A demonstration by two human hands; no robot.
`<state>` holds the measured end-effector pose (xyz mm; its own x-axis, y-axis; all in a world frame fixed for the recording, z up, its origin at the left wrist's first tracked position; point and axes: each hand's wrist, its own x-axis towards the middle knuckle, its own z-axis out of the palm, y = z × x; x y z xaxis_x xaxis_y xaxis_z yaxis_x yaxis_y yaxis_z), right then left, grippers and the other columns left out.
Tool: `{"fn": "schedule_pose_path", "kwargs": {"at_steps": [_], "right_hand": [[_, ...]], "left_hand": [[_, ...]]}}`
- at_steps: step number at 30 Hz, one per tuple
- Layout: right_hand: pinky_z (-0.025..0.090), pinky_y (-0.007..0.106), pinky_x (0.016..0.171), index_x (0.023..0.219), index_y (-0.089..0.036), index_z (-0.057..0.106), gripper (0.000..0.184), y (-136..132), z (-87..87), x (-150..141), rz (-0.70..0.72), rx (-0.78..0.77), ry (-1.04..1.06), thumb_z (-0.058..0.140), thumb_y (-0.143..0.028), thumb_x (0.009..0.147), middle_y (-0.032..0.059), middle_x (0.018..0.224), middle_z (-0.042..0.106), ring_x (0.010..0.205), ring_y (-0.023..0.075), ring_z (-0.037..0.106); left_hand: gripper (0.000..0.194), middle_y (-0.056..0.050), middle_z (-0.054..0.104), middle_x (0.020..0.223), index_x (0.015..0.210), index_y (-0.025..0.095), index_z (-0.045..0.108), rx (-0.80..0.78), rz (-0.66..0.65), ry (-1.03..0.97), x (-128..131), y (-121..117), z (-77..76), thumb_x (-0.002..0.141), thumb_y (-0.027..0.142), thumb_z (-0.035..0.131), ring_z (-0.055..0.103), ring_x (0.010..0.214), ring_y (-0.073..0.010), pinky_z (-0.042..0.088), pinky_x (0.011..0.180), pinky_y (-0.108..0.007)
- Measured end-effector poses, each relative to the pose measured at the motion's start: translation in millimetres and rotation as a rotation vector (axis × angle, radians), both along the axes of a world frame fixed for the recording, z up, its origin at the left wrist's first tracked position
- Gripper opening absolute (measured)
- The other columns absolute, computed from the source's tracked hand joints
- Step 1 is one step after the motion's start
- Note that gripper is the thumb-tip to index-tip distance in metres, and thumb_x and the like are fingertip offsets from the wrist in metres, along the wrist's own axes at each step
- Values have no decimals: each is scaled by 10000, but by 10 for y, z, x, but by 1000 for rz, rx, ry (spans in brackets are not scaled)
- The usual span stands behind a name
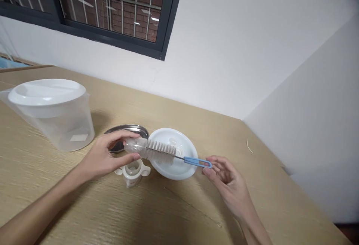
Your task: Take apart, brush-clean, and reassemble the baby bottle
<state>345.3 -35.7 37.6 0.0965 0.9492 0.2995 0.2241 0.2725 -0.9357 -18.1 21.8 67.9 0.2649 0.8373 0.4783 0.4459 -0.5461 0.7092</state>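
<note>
My left hand grips a small clear bottle on its side, thumb below and fingers above. A bottle brush with white bristles has its tip inside the bottle's mouth, while most of the bristles show outside. The end of the brush's blue loop handle is pinched by my right hand. Beneath the brush is a white bowl with some water in it. A white two-handled cup-like piece stands just below the bottle. Partly behind my left hand lies an oval metal tray.
A translucent pitcher with a white lid stands at the left of the wooden table. Near the front lies a thin wire-like brush. A pale strip rests at the right. Behind are a wall and a barred window.
</note>
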Motion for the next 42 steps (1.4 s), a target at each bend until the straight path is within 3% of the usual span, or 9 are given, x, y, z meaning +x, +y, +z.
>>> {"fn": "schedule_pose_path", "kwargs": {"at_steps": [4, 9, 13, 15, 23, 29, 35, 40, 42], "right_hand": [[529, 242, 639, 944, -185, 673, 294, -17, -61, 71, 5, -64, -65, 715, -467, 872, 55, 736, 708, 667, 158, 660], [437, 242, 554, 640, -181, 591, 484, -35, 28, 22, 70, -111, -193, 545, -538, 965, 36, 557, 604, 540, 135, 547], [484, 248, 605, 1001, -197, 685, 315, -23, 18, -19, 38, -77, -134, 666, -496, 902, 29, 685, 660, 638, 158, 615], [522, 251, 658, 1134, -239, 637, 381, -24, -11, -31, 11, -12, -31, 756, -448, 839, 30, 811, 704, 709, 161, 656], [552, 294, 648, 952, -203, 652, 390, -115, 69, -126, -99, -123, 76, 792, -523, 777, 25, 682, 693, 627, 176, 663], [511, 266, 584, 882, -186, 664, 371, -53, -11, 10, 26, -149, -27, 674, -557, 875, 34, 606, 678, 543, 163, 630], [460, 254, 546, 699, -179, 676, 450, -3, -38, 25, -22, -94, -161, 639, -586, 886, 30, 566, 616, 535, 151, 574], [508, 272, 593, 1188, -219, 661, 456, -48, 42, -84, -84, -69, -37, 726, -514, 847, -4, 675, 653, 578, 146, 597], [540, 283, 642, 1149, -235, 645, 446, -70, 74, -130, -127, -40, 37, 788, -472, 798, 12, 784, 696, 624, 144, 626]], "left_hand": [[429, -67, 764, 1148, 1148, 274, 731, -17, -46, -19, 9, 6, 12, 752, 416, 816, 718, 1012, -242, 594, 848, -328], [445, -56, 742, 1218, 1190, 310, 713, -43, -111, -6, -7, -11, -5, 764, 389, 813, 684, 1139, -249, 579, 918, -341], [452, -61, 756, 1167, 1177, 293, 715, -35, -43, 17, -14, -4, -20, 755, 419, 815, 711, 1025, -243, 591, 859, -345], [448, -60, 763, 1139, 1157, 284, 721, -31, -6, 15, -6, 8, -27, 747, 438, 818, 716, 972, -238, 594, 832, -344], [446, -74, 760, 1158, 1145, 277, 723, -5, -49, -25, 31, 40, -51, 743, 439, 826, 706, 1054, -254, 603, 839, -346], [462, -42, 752, 1205, 1189, 337, 708, -6, -112, -38, 14, 23, -70, 747, 379, 838, 679, 1161, -260, 590, 926, -364], [463, -43, 744, 1235, 1198, 333, 709, 15, -160, -30, 13, -3, -67, 753, 343, 838, 679, 1170, -256, 590, 956, -374], [426, -53, 763, 1175, 1150, 313, 728, 16, -79, -6, 29, 9, -30, 747, 410, 829, 701, 1105, -266, 616, 847, -359], [423, -53, 765, 1166, 1148, 307, 729, 18, -60, -1, 22, 20, -29, 751, 416, 826, 709, 1075, -261, 614, 822, -344]]}}
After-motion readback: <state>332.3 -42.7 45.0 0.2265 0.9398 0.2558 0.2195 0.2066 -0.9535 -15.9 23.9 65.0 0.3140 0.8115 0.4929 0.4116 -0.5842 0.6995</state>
